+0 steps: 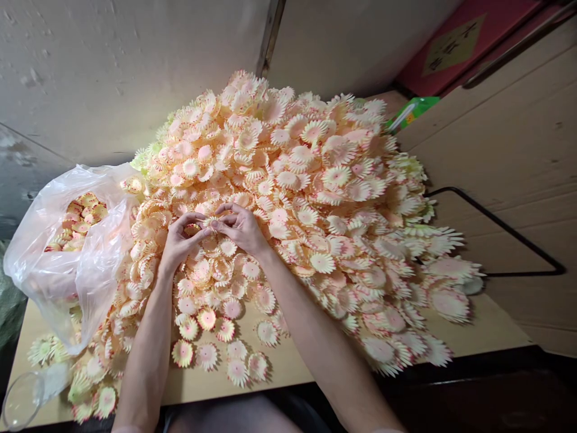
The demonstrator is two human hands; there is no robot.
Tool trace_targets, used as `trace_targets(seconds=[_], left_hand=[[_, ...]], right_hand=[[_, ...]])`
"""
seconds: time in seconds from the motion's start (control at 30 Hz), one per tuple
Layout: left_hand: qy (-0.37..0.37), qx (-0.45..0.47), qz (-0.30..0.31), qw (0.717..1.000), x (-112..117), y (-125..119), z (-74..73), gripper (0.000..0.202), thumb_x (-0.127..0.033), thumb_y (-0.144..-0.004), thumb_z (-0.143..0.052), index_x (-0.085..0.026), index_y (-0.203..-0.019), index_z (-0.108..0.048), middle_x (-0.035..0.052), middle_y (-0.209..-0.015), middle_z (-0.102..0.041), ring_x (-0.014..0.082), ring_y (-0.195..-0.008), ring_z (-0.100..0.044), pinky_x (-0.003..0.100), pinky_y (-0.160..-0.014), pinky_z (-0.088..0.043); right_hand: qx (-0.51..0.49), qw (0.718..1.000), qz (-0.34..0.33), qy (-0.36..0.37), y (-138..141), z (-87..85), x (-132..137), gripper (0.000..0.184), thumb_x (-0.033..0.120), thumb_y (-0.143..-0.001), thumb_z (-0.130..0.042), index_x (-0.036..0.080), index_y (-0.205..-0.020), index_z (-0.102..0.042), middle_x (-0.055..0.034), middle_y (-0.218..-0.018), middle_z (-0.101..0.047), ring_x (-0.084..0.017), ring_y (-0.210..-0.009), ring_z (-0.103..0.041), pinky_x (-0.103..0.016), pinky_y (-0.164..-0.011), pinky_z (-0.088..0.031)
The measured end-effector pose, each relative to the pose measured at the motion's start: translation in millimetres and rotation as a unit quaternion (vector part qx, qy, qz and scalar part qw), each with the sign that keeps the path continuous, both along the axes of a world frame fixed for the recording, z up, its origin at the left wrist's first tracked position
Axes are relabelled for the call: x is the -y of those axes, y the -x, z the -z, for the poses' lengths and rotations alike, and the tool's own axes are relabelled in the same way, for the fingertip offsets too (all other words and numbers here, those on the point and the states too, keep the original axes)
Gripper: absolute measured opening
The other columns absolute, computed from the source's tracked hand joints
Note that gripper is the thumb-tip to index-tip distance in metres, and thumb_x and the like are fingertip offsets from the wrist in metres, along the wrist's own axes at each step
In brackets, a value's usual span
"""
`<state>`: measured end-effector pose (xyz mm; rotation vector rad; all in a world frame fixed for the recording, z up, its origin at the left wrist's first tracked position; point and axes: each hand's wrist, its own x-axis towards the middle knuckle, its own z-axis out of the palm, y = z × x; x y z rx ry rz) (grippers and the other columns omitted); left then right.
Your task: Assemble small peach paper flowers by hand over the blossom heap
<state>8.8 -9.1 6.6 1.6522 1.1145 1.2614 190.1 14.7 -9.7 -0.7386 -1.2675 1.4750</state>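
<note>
A big heap of cream and pink artificial flower heads (311, 180) covers the wooden table (491, 328). My left hand (180, 237) and my right hand (241, 227) meet over the heap's near left side. Both pinch one small flower head (208, 224) between their fingertips, the fingers curled round it. More flower heads lie loose and flat on the table below my forearms (225, 337).
A clear plastic bag (67, 252) holding more flower heads sits at the table's left. A glass rim (20, 400) shows at the bottom left corner. A green packet (412, 111) lies behind the heap. A black metal frame (500, 225) runs along cardboard on the right.
</note>
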Motion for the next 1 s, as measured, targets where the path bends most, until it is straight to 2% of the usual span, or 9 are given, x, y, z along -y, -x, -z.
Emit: trace_targets(seconds=[0.13, 0.3, 0.4, 0.5, 0.57, 0.77, 0.87, 1.0], left_hand=[[0.005, 0.004, 0.009, 1.0, 1, -1, -0.1, 0.036, -0.03, -0.076, -0.081, -0.019, -0.107, -0.066, 0.004, -0.093, -0.064, 0.012, -0.084, -0.061, 0.02, -0.071, -0.05], [0.029, 0.032, 0.01, 0.999, 3, -4, -4.9, 0.039, -0.029, -0.078, -0.079, -0.018, -0.112, -0.063, 0.0044, -0.089, -0.064, 0.0132, -0.085, -0.061, 0.022, -0.075, -0.051], [0.059, 0.126, 0.008, 0.99, 4, -5, -9.0, 0.04, -0.028, -0.078, -0.074, -0.02, -0.111, -0.053, 0.0043, -0.093, -0.067, 0.0135, -0.082, -0.063, 0.023, -0.071, -0.05], [0.096, 0.267, 0.036, 0.958, 4, -6, -12.4, 0.036, -0.031, -0.08, -0.064, -0.024, -0.103, -0.038, 0.0048, -0.094, -0.07, 0.0174, -0.082, -0.067, 0.028, -0.068, -0.051], [0.104, 0.309, 0.038, 0.945, 3, -6, -13.6, 0.034, -0.032, -0.081, -0.06, -0.024, -0.099, -0.033, 0.0061, -0.097, -0.072, 0.0198, -0.088, -0.069, 0.032, -0.072, -0.053], [0.105, 0.253, 0.014, 0.962, -2, -6, -13.8, 0.034, -0.039, -0.081, -0.061, -0.022, -0.099, -0.037, 0.0127, -0.113, -0.07, 0.0226, -0.1, -0.069, 0.035, -0.075, -0.056], [0.099, 0.218, -0.002, 0.971, -2, -6, -13.8, 0.038, -0.044, -0.082, -0.062, -0.023, -0.101, -0.036, 0.0112, -0.113, -0.07, 0.0217, -0.099, -0.069, 0.033, -0.072, -0.055], [0.102, 0.208, 0.01, 0.973, -1, -4, -12.9, 0.038, -0.047, -0.084, -0.061, -0.025, -0.105, -0.038, 0.0089, -0.113, -0.069, 0.0193, -0.095, -0.069, 0.029, -0.069, -0.055]], right_hand=[[0.016, 1.0, -0.005, -0.014, -1, 2.1, 0, 0.048, 0.051, -0.073, -0.079, 0.02, -0.101, -0.055, 0.0018, -0.067, -0.063, -0.011, -0.056, -0.053, -0.021, -0.051, -0.036], [-0.004, 1.0, -0.011, -0.006, 0, 5.1, -3, 0.043, 0.051, -0.079, -0.074, 0.02, -0.103, -0.056, 0.0015, -0.068, -0.064, -0.013, -0.061, -0.06, -0.023, -0.058, -0.044], [-0.034, 0.999, 0.001, 0.003, 1, 2.8, -2, 0.042, 0.049, -0.079, -0.075, 0.019, -0.1, -0.056, 0.0015, -0.068, -0.065, -0.012, -0.061, -0.062, -0.024, -0.063, -0.048], [-0.037, 0.999, 0.015, 0.008, 2, -1.1, -1, 0.044, 0.051, -0.076, -0.077, 0.018, -0.096, -0.056, 0.0023, -0.066, -0.064, -0.011, -0.058, -0.06, -0.024, -0.063, -0.048], [-0.035, 0.999, 0.011, 0.011, 2, -3.1, -1, 0.047, 0.054, -0.075, -0.076, 0.018, -0.096, -0.054, 0.0027, -0.064, -0.063, -0.012, -0.057, -0.06, -0.026, -0.064, -0.049], [-0.036, 0.999, -0.001, 0.018, 3, -2.3, -2, 0.053, 0.06, -0.076, -0.073, 0.02, -0.103, -0.052, 0.0011, -0.064, -0.064, -0.015, -0.057, -0.062, -0.03, -0.065, -0.052], [-0.04, 0.999, -0.002, 0.027, 4, 0.1, -3, 0.054, 0.062, -0.076, -0.073, 0.02, -0.103, -0.053, 0.0011, -0.066, -0.064, -0.015, -0.058, -0.063, -0.03, -0.064, -0.053], [-0.039, 0.999, -0.004, 0.032, 4, -0.3, -3, 0.052, 0.062, -0.074, -0.073, 0.019, -0.096, -0.055, 0.0011, -0.066, -0.063, -0.015, -0.058, -0.062, -0.03, -0.064, -0.052]])
